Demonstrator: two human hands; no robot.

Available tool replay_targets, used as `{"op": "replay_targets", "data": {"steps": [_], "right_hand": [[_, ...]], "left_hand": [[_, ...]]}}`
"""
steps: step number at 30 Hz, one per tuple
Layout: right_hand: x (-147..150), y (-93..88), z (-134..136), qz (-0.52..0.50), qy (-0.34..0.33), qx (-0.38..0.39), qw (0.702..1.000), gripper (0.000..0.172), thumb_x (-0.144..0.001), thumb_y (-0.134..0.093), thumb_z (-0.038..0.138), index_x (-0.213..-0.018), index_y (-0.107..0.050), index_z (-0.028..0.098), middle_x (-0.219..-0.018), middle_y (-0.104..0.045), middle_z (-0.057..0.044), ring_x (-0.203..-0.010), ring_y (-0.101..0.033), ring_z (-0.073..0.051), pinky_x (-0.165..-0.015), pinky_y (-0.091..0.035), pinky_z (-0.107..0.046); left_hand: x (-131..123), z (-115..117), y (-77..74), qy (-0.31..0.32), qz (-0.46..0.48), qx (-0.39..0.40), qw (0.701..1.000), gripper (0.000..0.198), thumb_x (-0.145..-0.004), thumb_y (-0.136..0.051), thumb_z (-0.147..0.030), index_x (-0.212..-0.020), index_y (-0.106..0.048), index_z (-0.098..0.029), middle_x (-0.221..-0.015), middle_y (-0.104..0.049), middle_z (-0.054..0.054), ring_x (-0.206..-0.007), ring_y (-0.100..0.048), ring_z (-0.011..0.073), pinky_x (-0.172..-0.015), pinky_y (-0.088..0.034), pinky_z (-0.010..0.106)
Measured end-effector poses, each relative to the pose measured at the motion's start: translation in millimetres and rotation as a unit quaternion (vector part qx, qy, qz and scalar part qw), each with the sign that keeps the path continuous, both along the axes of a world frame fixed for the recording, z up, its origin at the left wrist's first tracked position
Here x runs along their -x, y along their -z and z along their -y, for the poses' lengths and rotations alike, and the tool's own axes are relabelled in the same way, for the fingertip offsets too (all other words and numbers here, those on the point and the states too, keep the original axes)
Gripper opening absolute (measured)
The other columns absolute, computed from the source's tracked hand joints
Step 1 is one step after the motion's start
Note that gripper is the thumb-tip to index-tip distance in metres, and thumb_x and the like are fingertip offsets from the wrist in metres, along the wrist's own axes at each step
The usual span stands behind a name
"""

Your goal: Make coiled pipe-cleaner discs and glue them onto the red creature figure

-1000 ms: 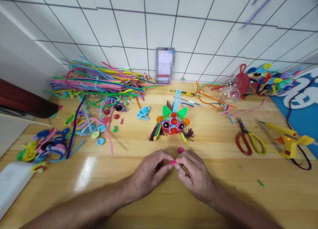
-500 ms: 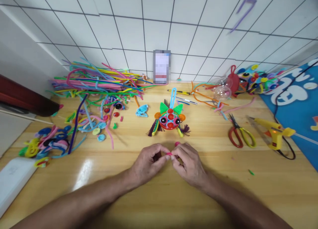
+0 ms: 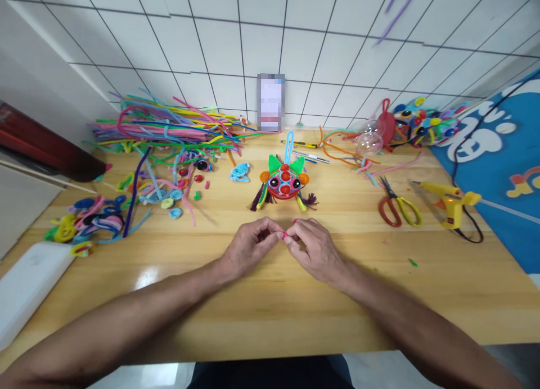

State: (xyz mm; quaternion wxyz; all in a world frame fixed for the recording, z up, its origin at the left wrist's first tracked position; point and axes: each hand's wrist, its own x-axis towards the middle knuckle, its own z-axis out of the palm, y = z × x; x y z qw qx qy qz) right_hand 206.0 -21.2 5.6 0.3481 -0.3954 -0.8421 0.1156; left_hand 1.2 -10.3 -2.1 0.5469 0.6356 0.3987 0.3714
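Observation:
Between my fingertips is a short length of pink pipe cleaner (image 3: 284, 235), mostly covered by the fingers. My left hand (image 3: 252, 244) pinches one end of it. My right hand (image 3: 314, 245) is closed on the other part, and a bit of pink shows above its index finger. Just beyond the hands stands a colourful animal-face ornament (image 3: 285, 184), with green ears, black-and-white eyes, red round pieces, orange side coils, dark tassels and a light blue loop on top. Neither hand touches it.
Bundled pipe cleaners (image 3: 164, 125) and loose coils (image 3: 93, 220) lie at the left, near a white box (image 3: 36, 288). Scissors (image 3: 399, 203) and a yellow glue gun (image 3: 451, 203) lie at the right. A phone (image 3: 270, 102) leans on the tiled wall.
The camera view has tilted down and shifted, so the table's front edge now shows. Both hands keep their pinch on the pink pipe cleaner, with only slight finger movement.

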Motion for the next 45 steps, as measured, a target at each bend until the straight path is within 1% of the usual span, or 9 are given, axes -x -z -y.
{"op": "replay_targets", "data": {"steps": [4, 10, 16, 24, 30, 33, 36, 40, 45], "right_hand": [[-1.2, -0.7, -0.6, -0.020, 0.012, 0.036, 0.999, 0.013, -0.099, -0.056, 0.018, -0.087, -0.056, 0.022, -0.076, -0.063, 0.000, -0.072, -0.056, -0.017, -0.071, -0.040, -0.032], [-3.2, -1.8, -3.3, -0.073, 0.022, 0.090, 0.993, 0.017, -0.097, -0.056, 0.017, -0.080, -0.055, 0.023, -0.074, -0.060, 0.001, -0.070, -0.056, -0.015, -0.067, -0.041, -0.029], [-2.2, -2.9, -2.3, -0.069, 0.017, 0.096, 0.993, 0.014, -0.097, -0.057, 0.020, -0.083, -0.057, 0.022, -0.076, -0.062, 0.001, -0.072, -0.057, -0.016, -0.069, -0.041, -0.031], [1.5, 0.6, -2.8, -0.057, 0.012, 0.050, 0.997, 0.016, -0.094, -0.055, 0.014, -0.081, -0.054, 0.023, -0.073, -0.058, 0.001, -0.071, -0.054, -0.016, -0.069, -0.040, -0.031], [-0.2, -4.1, -1.0, -0.079, 0.010, 0.108, 0.991, 0.015, -0.100, -0.054, 0.023, -0.086, -0.058, 0.022, -0.078, -0.062, 0.000, -0.074, -0.057, -0.016, -0.069, -0.042, -0.030], [-1.5, -3.2, -1.6, -0.078, 0.012, 0.127, 0.989, 0.016, -0.100, -0.055, 0.023, -0.084, -0.057, 0.022, -0.076, -0.062, 0.001, -0.072, -0.057, -0.015, -0.069, -0.042, -0.030], [-2.3, -0.3, -2.9, -0.057, 0.019, 0.118, 0.991, 0.013, -0.095, -0.060, 0.022, -0.083, -0.057, 0.022, -0.074, -0.061, 0.001, -0.070, -0.056, -0.015, -0.068, -0.041, -0.030], [-2.4, -1.0, -2.5, -0.066, 0.040, 0.099, 0.992, 0.004, -0.094, -0.063, 0.022, -0.091, -0.061, 0.022, -0.078, -0.063, 0.001, -0.074, -0.058, -0.016, -0.071, -0.043, -0.032], [-2.7, -6.4, -0.8, -0.090, 0.022, 0.131, 0.987, 0.014, -0.095, -0.062, 0.023, -0.082, -0.059, 0.023, -0.075, -0.061, 0.001, -0.071, -0.057, -0.016, -0.070, -0.044, -0.031]], "left_hand": [[-0.9, 0.6, -0.1, -0.036, 0.024, 0.014, 0.999, 0.028, -0.094, -0.070, -0.042, -0.089, -0.068, -0.014, -0.078, -0.066, 0.002, -0.070, -0.057, 0.0126, -0.066, -0.045, 0.024], [0.4, 0.9, -7.6, -0.015, 0.034, 0.026, 0.999, 0.028, -0.096, -0.069, -0.042, -0.104, -0.068, -0.015, -0.090, -0.069, 0.003, -0.076, -0.058, 0.0129, -0.070, -0.046, 0.026], [-0.4, -0.6, -9.1, 0.006, 0.011, 0.022, 1.000, 0.029, -0.095, -0.068, -0.042, -0.090, -0.067, -0.014, -0.080, -0.066, 0.001, -0.072, -0.056, 0.0124, -0.067, -0.044, 0.025], [-1.6, 2.0, -7.6, 0.014, 0.014, 0.027, 0.999, 0.028, -0.096, -0.066, -0.042, -0.090, -0.065, -0.015, -0.079, -0.062, 0.000, -0.069, -0.052, 0.0111, -0.065, -0.040, 0.024], [-0.5, 0.4, -12.0, 0.017, 0.020, 0.022, 0.999, 0.026, -0.096, -0.066, -0.039, -0.090, -0.064, -0.015, -0.081, -0.063, 0.001, -0.072, -0.054, 0.0116, -0.067, -0.042, 0.024], [-0.6, 3.0, -12.4, -0.006, 0.004, -0.012, 1.000, 0.021, -0.096, -0.067, -0.036, -0.098, -0.063, -0.016, -0.081, -0.062, 0.000, -0.066, -0.050, 0.0097, -0.060, -0.039, 0.022], [0.1, 6.2, -11.2, -0.030, -0.032, -0.091, 0.995, 0.013, -0.095, -0.066, -0.029, -0.097, -0.064, -0.017, -0.075, -0.057, -0.003, -0.059, -0.043, 0.0081, -0.055, -0.035, 0.021], [1.0, 7.4, -11.3, -0.030, -0.081, -0.150, 0.985, 0.010, -0.095, -0.062, -0.021, -0.089, -0.067, -0.016, -0.072, -0.058, -0.002, -0.061, -0.046, 0.0087, -0.057, -0.036, 0.021], [-0.5, 7.8, -14.1, -0.022, -0.089, -0.179, 0.980, 0.008, -0.093, -0.061, -0.019, -0.090, -0.069, -0.016, -0.070, -0.059, -0.003, -0.060, -0.048, 0.0081, -0.057, -0.038, 0.021]]}}
